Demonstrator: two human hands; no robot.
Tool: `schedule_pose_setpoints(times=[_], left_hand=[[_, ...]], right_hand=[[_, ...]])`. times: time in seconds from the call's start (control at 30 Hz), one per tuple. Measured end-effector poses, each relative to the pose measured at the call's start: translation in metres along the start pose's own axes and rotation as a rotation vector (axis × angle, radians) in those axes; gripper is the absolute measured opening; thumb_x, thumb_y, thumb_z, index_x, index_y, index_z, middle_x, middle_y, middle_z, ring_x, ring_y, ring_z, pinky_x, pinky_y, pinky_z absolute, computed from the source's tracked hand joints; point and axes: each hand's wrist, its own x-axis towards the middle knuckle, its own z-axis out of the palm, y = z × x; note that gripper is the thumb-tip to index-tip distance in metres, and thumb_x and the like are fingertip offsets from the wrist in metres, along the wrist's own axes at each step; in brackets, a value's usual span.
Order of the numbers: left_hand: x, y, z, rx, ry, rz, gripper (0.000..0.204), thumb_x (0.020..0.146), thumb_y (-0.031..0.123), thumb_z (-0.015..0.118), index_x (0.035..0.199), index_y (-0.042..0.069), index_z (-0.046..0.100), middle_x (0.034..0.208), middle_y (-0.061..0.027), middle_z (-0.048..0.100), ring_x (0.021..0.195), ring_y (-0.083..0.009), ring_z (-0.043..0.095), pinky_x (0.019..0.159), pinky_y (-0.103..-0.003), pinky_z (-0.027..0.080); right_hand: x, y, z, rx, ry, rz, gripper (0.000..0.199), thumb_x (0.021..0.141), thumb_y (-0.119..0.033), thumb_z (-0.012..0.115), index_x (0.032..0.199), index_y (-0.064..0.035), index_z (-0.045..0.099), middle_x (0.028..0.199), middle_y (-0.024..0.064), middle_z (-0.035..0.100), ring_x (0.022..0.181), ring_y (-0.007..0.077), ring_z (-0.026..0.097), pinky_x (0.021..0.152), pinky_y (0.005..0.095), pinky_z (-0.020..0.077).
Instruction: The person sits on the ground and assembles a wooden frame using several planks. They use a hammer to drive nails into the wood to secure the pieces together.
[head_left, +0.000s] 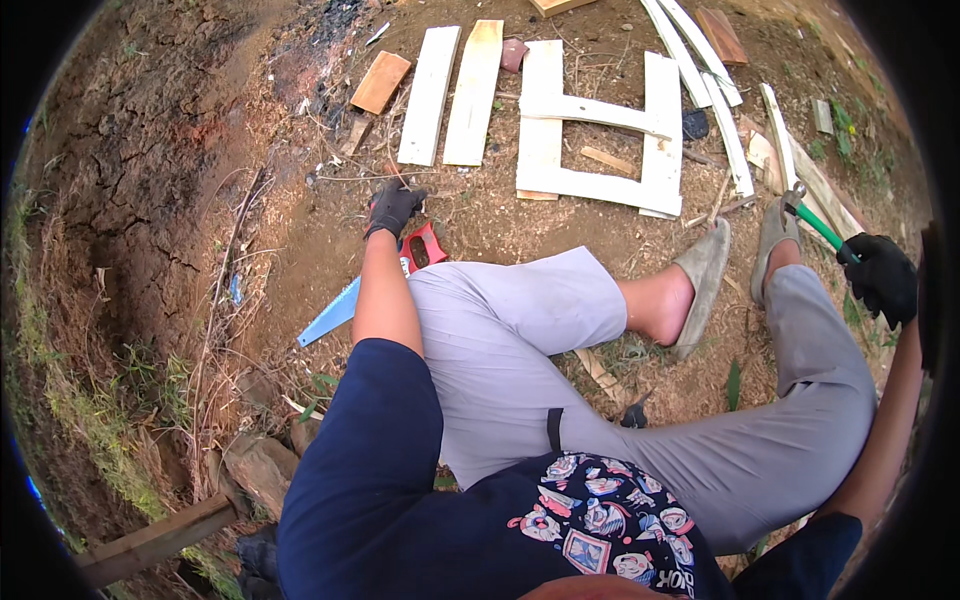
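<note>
At the far right of the view: green-handled hammer [822,230], grasped by the right hand [880,278], black-gloved, fingers closed round the handle. Hammer head overlaps the right shoe [776,232] in view; contact cannot be told. Left hand [394,208], also black-gloved, low over the soil [310,225], fingers bent; cannot tell whether it holds anything. Just beside it: handsaw [425,248], red handle, blue blade angled lower left, partly hidden by the left forearm [385,300]. Beyond the feet, pale wooden frame [600,187], two uprights bridged by two crosspieces. To its left, two loose pale boards [430,95], near-parallel and apart; farther left, a brown wood block [381,82], tilted.
</note>
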Motion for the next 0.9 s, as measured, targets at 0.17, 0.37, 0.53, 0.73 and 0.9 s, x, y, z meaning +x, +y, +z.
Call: schedule_pose_setpoints(times=[0.17, 0.37, 0.53, 0.73, 0.9], left_hand=[[-0.015, 0.033, 0.003, 0.389, 0.431, -0.311, 0.065, 0.085, 0.043, 0.081, 0.138, 0.006, 0.068, 0.132, -0.0216, 0.072, 0.118, -0.0384, 0.070, 0.103, -0.050, 0.054], [-0.027, 0.077, 0.007, 0.342, 0.272, 0.212, 0.051, 0.083, 0.035, 0.082, 0.125, 0.006, 0.077, 0.127, -0.0195, 0.073, 0.123, -0.0378, 0.067, 0.109, -0.046, 0.052], [-0.021, 0.081, 0.022, 0.707, -0.090, 0.043, 0.069, 0.076, 0.049, 0.086, 0.136, 0.015, 0.073, 0.147, -0.0153, 0.066, 0.132, -0.0349, 0.065, 0.113, -0.045, 0.050], [-0.021, 0.074, 0.037, 0.715, -0.062, -0.030, 0.075, 0.073, 0.055, 0.086, 0.137, 0.017, 0.073, 0.143, -0.0134, 0.069, 0.134, -0.0311, 0.064, 0.114, -0.042, 0.050], [-0.018, 0.077, 0.043, 0.738, -0.053, -0.043, 0.067, 0.077, 0.057, 0.081, 0.134, 0.022, 0.075, 0.142, -0.0136, 0.069, 0.132, -0.0304, 0.065, 0.112, -0.043, 0.051]], right_hand=[[-0.004, 0.012, 0.005, -0.115, 0.147, -0.067, 0.028, 0.098, -0.016, 0.068, 0.124, -0.0040, 0.068, 0.073, 0.0030, 0.064, 0.050, 0.0107, 0.053, 0.046, 0.0286, 0.0433], [-0.016, -0.011, 0.013, -0.133, 0.236, 0.033, 0.018, 0.090, -0.011, 0.066, 0.105, -0.0012, 0.069, 0.064, 0.0048, 0.060, 0.043, 0.0123, 0.053, 0.038, 0.0310, 0.0420], [-0.006, -0.005, 0.013, -0.048, 0.183, -0.017, 0.019, 0.089, -0.012, 0.066, 0.105, -0.0012, 0.069, 0.064, 0.0047, 0.060, 0.043, 0.0123, 0.053, 0.039, 0.0316, 0.0430], [-0.012, -0.016, 0.019, -0.127, 0.195, 0.008, 0.019, 0.090, -0.011, 0.066, 0.106, -0.0014, 0.069, 0.064, 0.0047, 0.060, 0.043, 0.0121, 0.053, 0.039, 0.0317, 0.0426], [-0.009, -0.013, 0.020, -0.140, 0.192, 0.018, 0.019, 0.091, -0.011, 0.066, 0.107, -0.0015, 0.069, 0.064, 0.0047, 0.060, 0.044, 0.0120, 0.053, 0.040, 0.0318, 0.0422]])
